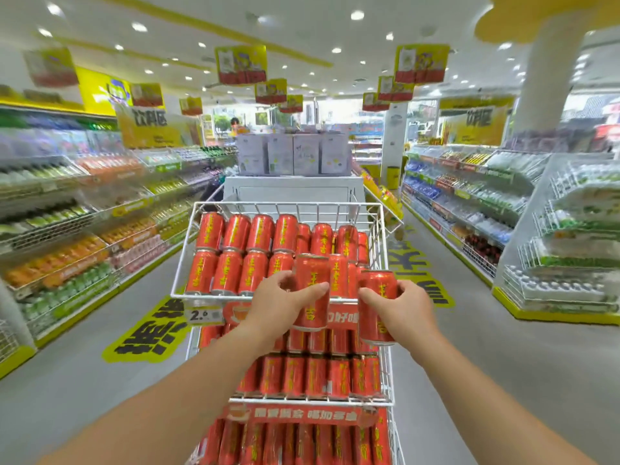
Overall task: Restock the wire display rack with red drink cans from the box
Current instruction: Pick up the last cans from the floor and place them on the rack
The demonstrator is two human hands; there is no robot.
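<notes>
Both hands are busy here. The left hand point(281, 307) has fingers and thumb wrapped round an upright red can point(312, 270), and the right hand point(401, 310) grips a second can point(370, 327) just beside it, also upright. Both are held at the front edge of the top basket point(201, 296) on the white wire rack point(312, 402), towards its right side. The left part of that basket holds two neat rows of cans point(235, 256), with more at the back right. The lower tiers point(315, 375) are packed with the same red cans. There's a price tag point(201, 315) on the front, and blurry drink shelves point(67, 229) line the aisle.
</notes>
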